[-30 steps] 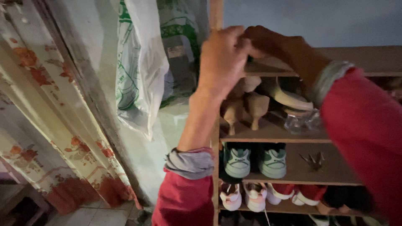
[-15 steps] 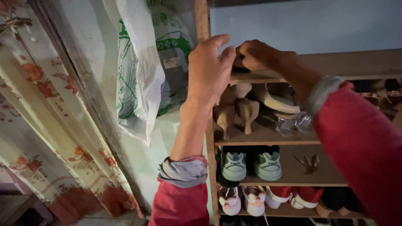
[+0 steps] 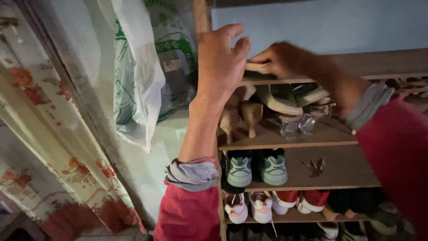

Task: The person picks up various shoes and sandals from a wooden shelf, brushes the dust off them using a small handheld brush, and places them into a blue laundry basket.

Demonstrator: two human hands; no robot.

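The right hand (image 3: pixel 278 60), at upper centre of the frame, pinches a flat tan object (image 3: pixel 257 67) lying lengthwise on the top shelf (image 3: pixel 383 67) of the wooden shoe rack. The left hand (image 3: pixel 220 60), fingers loosely spread, sits just left of it, touching nothing clearly. Green-and-white sneakers (image 3: pixel 256 167) stand lower.
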